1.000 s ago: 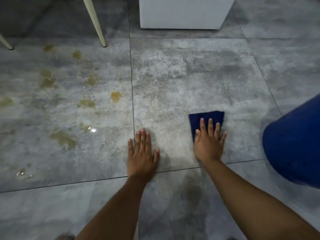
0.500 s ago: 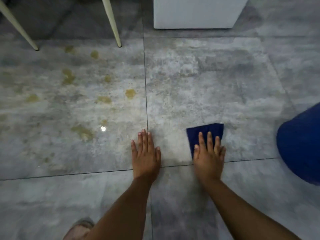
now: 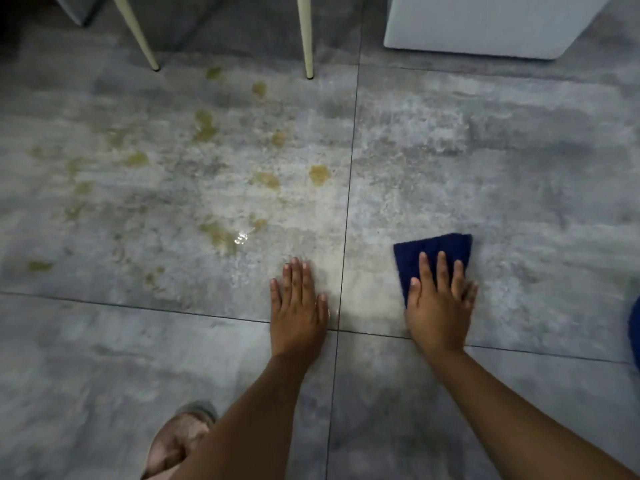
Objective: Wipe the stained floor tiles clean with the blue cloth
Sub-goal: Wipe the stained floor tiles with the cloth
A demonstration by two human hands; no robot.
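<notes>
On the grey floor tiles (image 3: 485,168), just right of the dark grout line (image 3: 347,202) that runs away from the person, the blue cloth (image 3: 433,247) lies flat, and its far edge and both far corners show beyond the fingertips. The right hand (image 3: 438,306) presses down on it with straight, slightly spread fingers, curling round nothing; the heel of the palm reaches past the cloth's near edge, which is hidden under the hand. The left hand (image 3: 298,310) lies flat on the bare tile just left of the same grout line, with its fingers straight and close together, and it holds nothing. The tile between the two hands looks paler than the rest. Yellow-brown stains (image 3: 319,174) are scattered over the tile to the left of the line, all apart from the cloth. One blotch sits just beside the line, and others spread toward the far left. A small wet glint (image 3: 240,239) shines next to one of the nearer blotches. At the far edge of the stained tile stand two slim cream chair legs (image 3: 305,36), and a white box-like unit (image 3: 485,22) stands on the floor at the upper right. A sliver of something blue (image 3: 635,327) cuts in at the right border. At the lower left a foot (image 3: 180,441) shows beside the left forearm.
</notes>
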